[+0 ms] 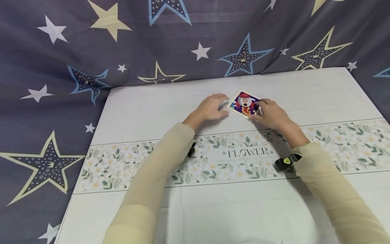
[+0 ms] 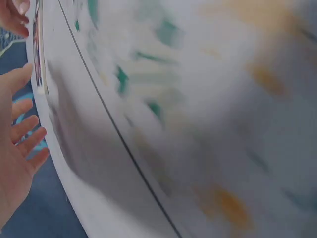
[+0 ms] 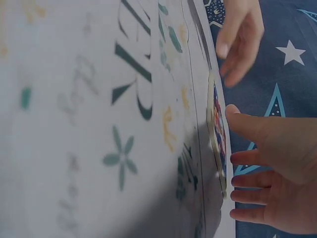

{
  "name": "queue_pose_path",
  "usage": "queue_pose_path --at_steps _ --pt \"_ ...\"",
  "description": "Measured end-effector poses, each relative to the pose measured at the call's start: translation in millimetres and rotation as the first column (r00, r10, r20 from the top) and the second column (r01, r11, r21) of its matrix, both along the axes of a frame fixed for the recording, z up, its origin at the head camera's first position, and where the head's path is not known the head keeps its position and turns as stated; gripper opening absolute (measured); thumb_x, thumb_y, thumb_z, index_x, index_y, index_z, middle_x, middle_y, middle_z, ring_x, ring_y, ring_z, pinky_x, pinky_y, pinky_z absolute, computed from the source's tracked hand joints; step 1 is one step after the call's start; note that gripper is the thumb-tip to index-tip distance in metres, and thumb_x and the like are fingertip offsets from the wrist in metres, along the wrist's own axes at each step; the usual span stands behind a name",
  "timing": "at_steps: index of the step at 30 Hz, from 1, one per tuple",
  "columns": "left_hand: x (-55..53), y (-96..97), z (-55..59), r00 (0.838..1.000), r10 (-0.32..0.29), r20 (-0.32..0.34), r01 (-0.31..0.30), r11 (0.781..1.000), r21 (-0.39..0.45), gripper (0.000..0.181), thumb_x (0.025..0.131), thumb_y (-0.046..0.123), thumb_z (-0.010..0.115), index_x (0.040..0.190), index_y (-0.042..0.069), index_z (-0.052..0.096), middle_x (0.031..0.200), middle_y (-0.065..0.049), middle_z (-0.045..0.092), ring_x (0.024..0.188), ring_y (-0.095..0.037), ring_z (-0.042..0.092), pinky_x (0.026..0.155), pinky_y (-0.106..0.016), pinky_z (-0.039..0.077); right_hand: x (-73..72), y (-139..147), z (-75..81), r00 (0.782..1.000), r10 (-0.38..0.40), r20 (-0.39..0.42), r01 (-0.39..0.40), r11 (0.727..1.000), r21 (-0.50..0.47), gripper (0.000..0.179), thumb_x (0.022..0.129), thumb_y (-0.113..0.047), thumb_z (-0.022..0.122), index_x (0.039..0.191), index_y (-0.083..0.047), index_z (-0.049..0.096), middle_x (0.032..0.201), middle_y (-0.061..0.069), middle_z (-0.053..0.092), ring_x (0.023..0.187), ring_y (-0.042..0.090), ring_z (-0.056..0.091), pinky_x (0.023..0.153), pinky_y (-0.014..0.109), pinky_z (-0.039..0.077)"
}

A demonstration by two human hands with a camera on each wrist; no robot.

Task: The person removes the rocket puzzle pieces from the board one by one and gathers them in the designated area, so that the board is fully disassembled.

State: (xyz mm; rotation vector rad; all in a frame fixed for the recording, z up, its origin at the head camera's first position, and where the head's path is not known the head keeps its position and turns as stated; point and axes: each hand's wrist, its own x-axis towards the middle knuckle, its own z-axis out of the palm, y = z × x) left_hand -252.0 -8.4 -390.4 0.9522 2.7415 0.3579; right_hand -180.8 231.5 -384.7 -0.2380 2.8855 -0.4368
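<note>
A square picture board [image 1: 242,104] with a pale border and a cartoon on purple lies flat on the table in the head view. My right hand [image 1: 272,115] is at its right side, thumb and fingertips over the edge. To its left is my left hand [image 1: 211,107], thumb and fingers spread, a small gap from the left corner. In the right wrist view the right hand [image 3: 282,173] has fairly straight fingers beside the board [image 3: 216,131]. The left wrist view shows the left hand [image 2: 20,144] with fingers apart near the board [image 2: 37,49].
A white tablecloth [image 1: 146,115] covers the table, with a floral band [image 1: 112,166] reading FLOWER across it. Behind and at the left hangs a dark curtain [image 1: 170,44] with stars. A black strap device [image 1: 286,162] is on the right wrist.
</note>
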Motion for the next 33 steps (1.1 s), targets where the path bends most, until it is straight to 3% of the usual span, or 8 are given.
queue_pose_path --at_steps 10,18,24,33 --pt "-16.3 49.7 -5.1 0.999 -0.041 0.026 0.042 0.999 -0.025 0.061 0.094 0.041 0.057 0.147 0.017 0.038 0.156 -0.004 0.035 0.146 -0.02 0.03 0.121 -0.033 0.023 -12.7 -0.8 -4.1 1.0 0.006 0.016 -0.006 1.0 0.004 0.072 0.093 -0.041 0.059 0.145 0.003 0.034 0.152 0.031 0.025 0.139 0.048 0.026 0.108 0.062 0.032" --pt "-27.4 66.4 -2.9 0.995 -0.092 0.029 0.095 0.992 -0.082 0.058 0.095 0.04 0.055 0.147 0.021 0.039 0.157 0.001 0.035 0.147 -0.016 0.028 0.121 -0.03 0.022 -16.6 1.1 -8.8 1.0 0.019 0.024 -0.019 1.0 0.008 0.072 0.093 -0.038 0.058 0.146 0.004 0.032 0.152 0.032 0.025 0.14 0.047 0.026 0.11 0.061 0.031" --pt "-27.5 65.8 -2.5 0.992 -0.111 0.066 0.118 0.987 -0.106 0.057 0.096 0.039 0.054 0.148 0.021 0.039 0.155 0.001 0.037 0.145 -0.019 0.034 0.119 -0.032 0.028 -13.2 -1.5 -10.0 1.0 0.024 -0.006 -0.024 1.0 -0.006 0.071 0.092 -0.037 0.063 0.145 0.003 0.035 0.151 0.033 0.027 0.139 0.048 0.027 0.11 0.061 0.031" --pt "-20.6 40.0 -0.5 0.994 -0.107 0.023 0.109 0.988 -0.108 0.053 0.094 0.042 0.057 0.142 0.021 0.049 0.142 -0.004 0.055 0.13 -0.024 0.053 0.113 -0.036 0.037 -9.9 -10.1 -15.5 0.988 0.118 -0.099 -0.126 0.988 -0.087 0.068 0.086 -0.033 0.072 0.14 -0.001 0.047 0.148 0.033 0.035 0.131 0.047 0.042 0.109 0.058 0.035"
